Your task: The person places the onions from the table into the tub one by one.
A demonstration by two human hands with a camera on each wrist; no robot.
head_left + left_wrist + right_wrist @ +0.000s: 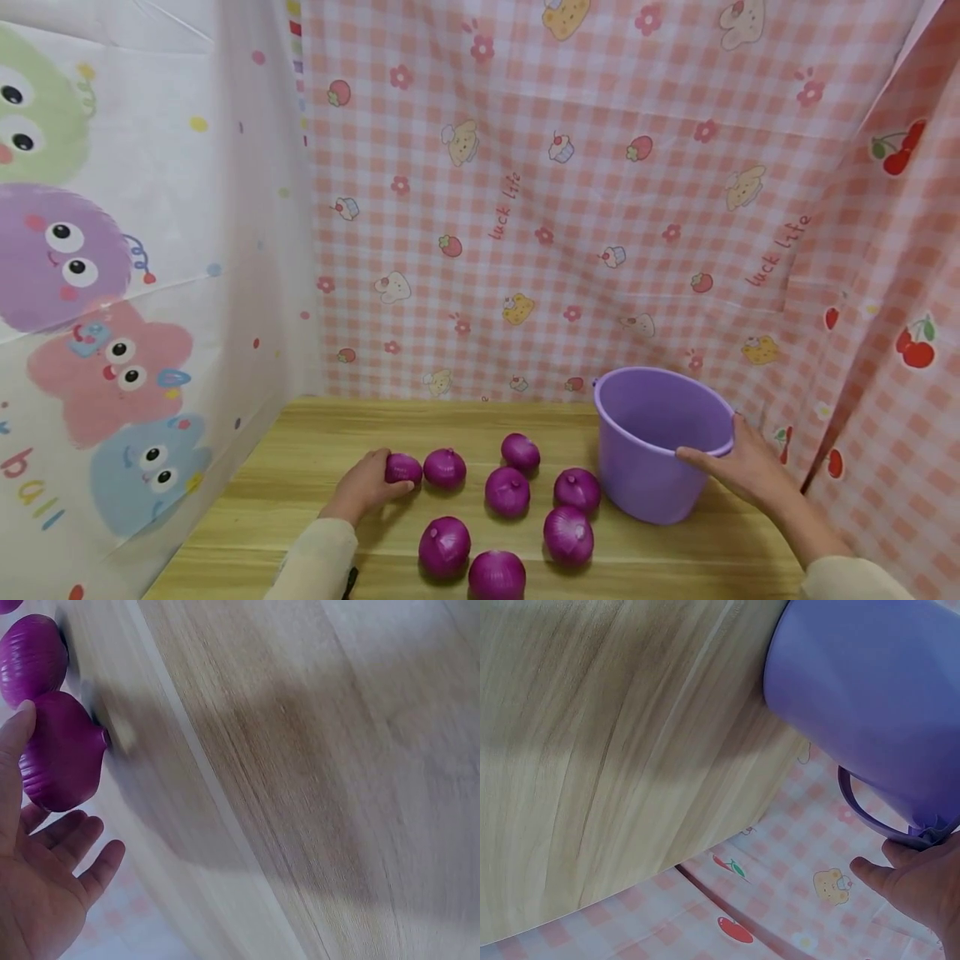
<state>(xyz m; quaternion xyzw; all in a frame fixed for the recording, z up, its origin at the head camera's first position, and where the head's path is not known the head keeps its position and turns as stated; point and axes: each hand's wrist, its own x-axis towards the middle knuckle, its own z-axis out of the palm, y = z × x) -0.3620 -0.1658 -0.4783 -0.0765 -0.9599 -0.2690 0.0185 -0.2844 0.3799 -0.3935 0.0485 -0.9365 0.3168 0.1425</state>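
On the table's left side, my left hand [367,485] has its thumb and fingers around a red onion [403,472]. In the left wrist view the thumb lies against that onion [64,754], and the other fingers of the hand [45,892] are spread below it. A second red onion [445,469] sits just right of the held one. My right hand [738,462] grips the rim of a purple bucket [652,483], thumb on the near side. From the right wrist, the bucket's handle [874,817] hangs beside the fingers. The visible inside of the bucket shows no onions.
Several more red onions, among them one at the front [497,575] and one near the bucket [577,490], lie on the wooden table [247,533]. A pink checked cloth [480,208] hangs behind, and a white cartoon cloth [247,208] hangs on the left.
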